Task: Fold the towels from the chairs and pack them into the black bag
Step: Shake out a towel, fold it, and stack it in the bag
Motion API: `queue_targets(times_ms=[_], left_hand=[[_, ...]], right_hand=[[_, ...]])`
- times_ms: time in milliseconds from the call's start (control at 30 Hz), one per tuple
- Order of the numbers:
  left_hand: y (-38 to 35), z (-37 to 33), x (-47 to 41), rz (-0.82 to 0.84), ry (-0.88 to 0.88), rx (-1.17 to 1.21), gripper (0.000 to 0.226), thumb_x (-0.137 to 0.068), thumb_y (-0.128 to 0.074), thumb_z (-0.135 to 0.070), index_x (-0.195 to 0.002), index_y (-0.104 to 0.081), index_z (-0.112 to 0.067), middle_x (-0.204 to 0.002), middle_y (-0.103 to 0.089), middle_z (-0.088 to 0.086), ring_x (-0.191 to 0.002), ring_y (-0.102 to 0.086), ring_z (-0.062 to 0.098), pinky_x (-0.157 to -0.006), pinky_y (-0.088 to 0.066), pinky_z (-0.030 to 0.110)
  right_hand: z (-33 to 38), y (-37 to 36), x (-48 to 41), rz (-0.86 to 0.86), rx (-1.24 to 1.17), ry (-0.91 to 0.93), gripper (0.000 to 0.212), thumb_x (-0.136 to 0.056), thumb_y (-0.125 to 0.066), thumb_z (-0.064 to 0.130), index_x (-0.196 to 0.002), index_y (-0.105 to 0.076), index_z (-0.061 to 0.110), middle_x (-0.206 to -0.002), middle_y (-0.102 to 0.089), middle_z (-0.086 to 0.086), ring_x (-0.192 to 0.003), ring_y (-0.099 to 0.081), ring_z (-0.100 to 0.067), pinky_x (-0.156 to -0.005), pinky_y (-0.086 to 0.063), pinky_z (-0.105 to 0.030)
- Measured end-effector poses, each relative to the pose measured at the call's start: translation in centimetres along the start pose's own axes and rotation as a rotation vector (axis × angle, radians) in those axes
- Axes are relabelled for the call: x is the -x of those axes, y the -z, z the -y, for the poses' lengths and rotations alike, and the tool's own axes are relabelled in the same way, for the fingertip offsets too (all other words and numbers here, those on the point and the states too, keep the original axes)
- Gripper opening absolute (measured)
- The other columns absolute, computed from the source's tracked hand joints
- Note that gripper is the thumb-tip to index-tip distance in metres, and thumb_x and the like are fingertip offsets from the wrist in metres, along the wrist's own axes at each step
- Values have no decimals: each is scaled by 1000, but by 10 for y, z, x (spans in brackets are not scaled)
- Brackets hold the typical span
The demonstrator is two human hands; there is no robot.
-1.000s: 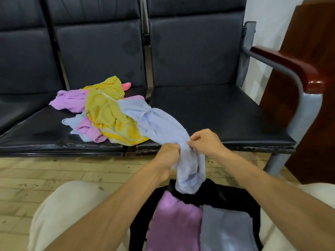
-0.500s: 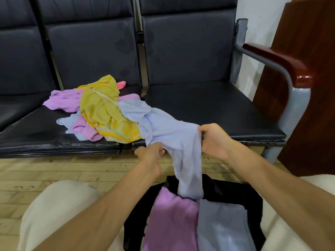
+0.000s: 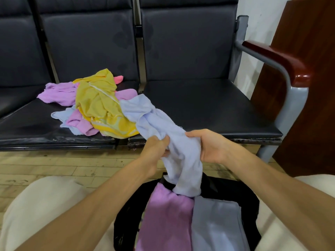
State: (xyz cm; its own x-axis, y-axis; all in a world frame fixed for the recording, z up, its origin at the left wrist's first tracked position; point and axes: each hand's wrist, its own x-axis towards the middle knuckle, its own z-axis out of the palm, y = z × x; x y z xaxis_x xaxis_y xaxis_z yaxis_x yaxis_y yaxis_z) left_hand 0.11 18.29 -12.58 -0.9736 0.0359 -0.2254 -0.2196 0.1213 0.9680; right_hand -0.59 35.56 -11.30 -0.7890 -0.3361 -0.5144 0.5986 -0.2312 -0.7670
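A pale blue towel (image 3: pixel 163 127) stretches from the pile on the chair seat down over the black bag (image 3: pixel 233 192). My left hand (image 3: pixel 155 147) grips its bunched middle from the left. On the right, my right hand (image 3: pixel 208 145) holds the same towel, thumb on top. Its lower end hangs onto the bag between my knees. Inside the bag lie a folded purple towel (image 3: pixel 163 220) and a folded grey-blue towel (image 3: pixel 215 223). A yellow towel (image 3: pixel 101 104) tops the heap of purple, pink and blue towels (image 3: pixel 58 93) on the middle seat.
Black padded chairs (image 3: pixel 199 105) stand in a row ahead, the right seat bare. A metal armrest with a red-brown top (image 3: pixel 279 57) rises on the right beside a dark wooden panel (image 3: pixel 311 87). Wooden floor (image 3: pixel 54 167) lies in front.
My hands, spread apart on the blue towel half a second ago, have come closer together again, and the towel between them is bunched into folds.
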Motion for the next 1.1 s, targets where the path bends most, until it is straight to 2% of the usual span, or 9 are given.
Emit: queue_targets(times_ms=[100, 200, 367, 500, 700, 800, 933, 1000, 1100], left_hand=[[10, -15, 2, 13, -104, -122, 29, -100, -44, -30, -114, -53, -6, -113, -63, 6, -106, -60, 19, -97, -49, 43], [15, -29, 3, 19, -180, -197, 26, -100, -44, -30, -105, -53, -5, -113, -60, 9, -105, -59, 21, -95, -50, 43], [22, -41, 5, -31, -221, -239, 25, -100, -44, -31, -85, -45, -12, -85, -50, 3, -76, -47, 13, -61, -40, 24], [28, -45, 2, -53, -241, -221, 36, -100, -44, -34, -103, -51, 1, -97, -49, 6, -90, -47, 17, -81, -46, 35], [38, -51, -5, -108, -240, -347, 37, -100, -42, -37, -116, -57, -8, -115, -59, 6, -107, -55, 21, -100, -42, 40], [48, -57, -2, -95, -236, -396, 31, -98, -46, -39, -108, -63, -15, -112, -63, 4, -103, -58, 19, -94, -46, 34], [54, -61, 11, 70, -225, -681, 27, -83, -65, -50, -81, -50, -28, -88, -57, -8, -80, -53, 2, -63, -39, 17], [59, -56, 12, 165, -183, -958, 40, -75, -76, -44, -86, -43, -26, -88, -53, -8, -81, -52, 8, -60, -38, 20], [67, -46, -2, 71, -221, -1217, 42, -77, -76, -30, -95, -42, -15, -94, -51, 4, -93, -54, 24, -65, -35, 29]], right_hand=[[-4, -3, 1, 20, 115, -58, 44, -85, -67, 15, -125, -61, 0, -125, -64, -16, -115, -63, -29, -95, -52, -39], [-4, -6, 2, 20, 219, -82, 38, -86, -65, 9, -123, -63, 0, -112, -69, -14, -105, -66, -27, -97, -50, -37], [3, -9, 9, -5, 258, 68, 22, -90, -57, 7, -109, -68, 4, -102, -70, -10, -91, -67, -20, -80, -53, -30], [6, -11, 14, 14, 154, 223, 27, -92, -49, 13, -112, -67, 13, -102, -69, -4, -89, -65, -15, -73, -49, -26], [8, -5, 23, 29, 71, 229, 34, -92, -57, 26, -123, -63, 14, -118, -70, -6, -106, -67, -21, -84, -54, -35], [14, 4, 29, -32, 153, 213, 35, -84, -67, 23, -119, -66, 14, -115, -71, -6, -104, -69, -22, -84, -56, -38], [21, 17, 37, -147, 147, 297, 27, -83, -67, 3, -109, -67, 10, -105, -74, -7, -96, -71, -24, -89, -55, -42], [25, 26, 39, -311, 246, 375, 30, -79, -71, -1, -105, -65, 13, -103, -71, -4, -93, -69, -23, -86, -56, -41], [29, 44, 41, -639, 495, 435, 49, -69, -78, -4, -110, -59, 15, -106, -57, 1, -101, -56, -21, -75, -50, -32]])
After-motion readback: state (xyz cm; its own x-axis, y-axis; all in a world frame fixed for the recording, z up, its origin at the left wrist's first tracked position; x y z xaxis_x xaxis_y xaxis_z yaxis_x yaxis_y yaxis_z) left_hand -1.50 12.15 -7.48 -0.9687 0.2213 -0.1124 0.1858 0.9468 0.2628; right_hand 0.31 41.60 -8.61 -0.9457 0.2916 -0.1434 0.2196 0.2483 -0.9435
